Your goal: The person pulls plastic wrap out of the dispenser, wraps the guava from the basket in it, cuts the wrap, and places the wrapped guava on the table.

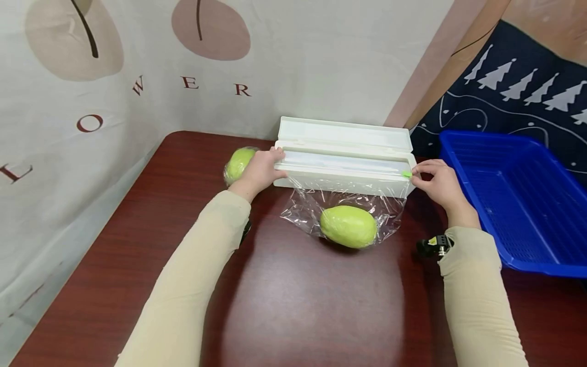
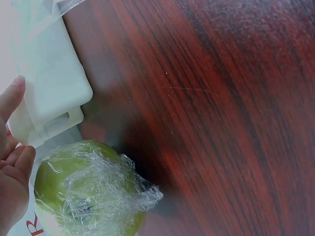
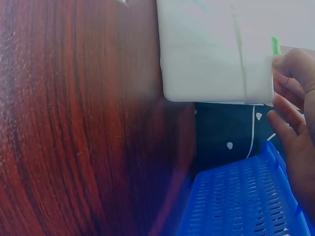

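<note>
In the head view a white cling film box (image 1: 339, 178) lies lengthwise with its lid (image 1: 346, 135) raised at the back. My left hand (image 1: 260, 172) grips its left end, thumb in front and fingers over the top. At the other end my right hand (image 1: 441, 184) holds the box corner between thumb and fingers, beside a green slider (image 1: 406, 174). Clear cling film (image 1: 300, 206) hangs from the box's front, over and around a yellow-green oval fruit (image 1: 348, 226). A second fruit, wrapped in film (image 2: 88, 191), sits just left of the box, partly hidden by my left hand.
A blue plastic basket (image 1: 486, 204) stands on the right, close to my right forearm. Behind the dark red wooden table (image 1: 312, 306) hangs a pale printed cloth (image 1: 321, 66). Dark fabric with white trees (image 1: 513, 92) hangs at the back right.
</note>
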The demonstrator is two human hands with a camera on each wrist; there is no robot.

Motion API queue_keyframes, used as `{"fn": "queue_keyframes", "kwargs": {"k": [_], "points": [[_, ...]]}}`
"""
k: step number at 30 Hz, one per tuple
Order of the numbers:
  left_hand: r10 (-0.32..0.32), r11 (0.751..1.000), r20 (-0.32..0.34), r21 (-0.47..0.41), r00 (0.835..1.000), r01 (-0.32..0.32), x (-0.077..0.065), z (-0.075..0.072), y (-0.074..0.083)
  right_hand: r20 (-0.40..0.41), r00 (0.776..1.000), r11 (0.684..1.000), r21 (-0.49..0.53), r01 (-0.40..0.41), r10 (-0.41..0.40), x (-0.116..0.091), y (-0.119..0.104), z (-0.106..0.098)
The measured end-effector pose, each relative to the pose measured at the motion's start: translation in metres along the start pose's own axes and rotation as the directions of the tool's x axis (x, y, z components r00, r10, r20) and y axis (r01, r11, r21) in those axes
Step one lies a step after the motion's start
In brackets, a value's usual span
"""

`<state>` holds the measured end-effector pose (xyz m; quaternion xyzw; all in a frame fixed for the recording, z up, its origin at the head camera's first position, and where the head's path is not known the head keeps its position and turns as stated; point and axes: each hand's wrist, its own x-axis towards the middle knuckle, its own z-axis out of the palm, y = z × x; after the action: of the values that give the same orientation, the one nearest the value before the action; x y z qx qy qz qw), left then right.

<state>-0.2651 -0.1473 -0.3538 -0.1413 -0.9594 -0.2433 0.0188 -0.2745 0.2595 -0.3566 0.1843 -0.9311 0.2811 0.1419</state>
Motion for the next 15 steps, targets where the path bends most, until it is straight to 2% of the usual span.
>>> {"fn": "queue_keyframes", "kwargs": {"k": [15], "points": [[-0.01, 1.0, -0.006, -0.024, 1.0, 0.01, -0.0008, 0.0013, 0.0017, 0.049, 0.999, 1.0, -0.014, 0.016, -0.016, 0.0014, 0.0025, -0.0061]]}}
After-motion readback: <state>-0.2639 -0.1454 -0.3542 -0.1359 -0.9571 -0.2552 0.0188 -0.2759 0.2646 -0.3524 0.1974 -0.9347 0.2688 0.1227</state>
